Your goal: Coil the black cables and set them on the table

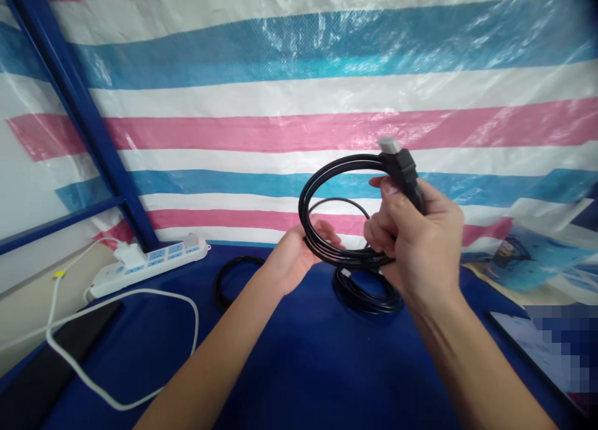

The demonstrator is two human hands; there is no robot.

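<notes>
A coiled black cable (303, 196) hangs in the air in front of me, with a flat, silver-tipped plug (397, 156) at its upper right that looks like HDMI. My right hand (415, 230) is closed around the coil's right side, just below the plug. At the coil's lower left is my left hand (308, 249), its fingers loosely curved and apart, partly hidden behind the strands. Inside the big ring, a thinner loop of the cable arcs toward the right hand. Below, a second black cable coil (367, 296) lies on the blue table (317, 367).
Another black coil (223, 280) lies partly behind my left forearm. Left stand a white power strip (154, 262) with a plugged-in adapter, a white cord (196, 324) and a flat black object (60, 361). A screen-like device (532, 343) lies right. Striped sheeting (280, 131) hangs behind.
</notes>
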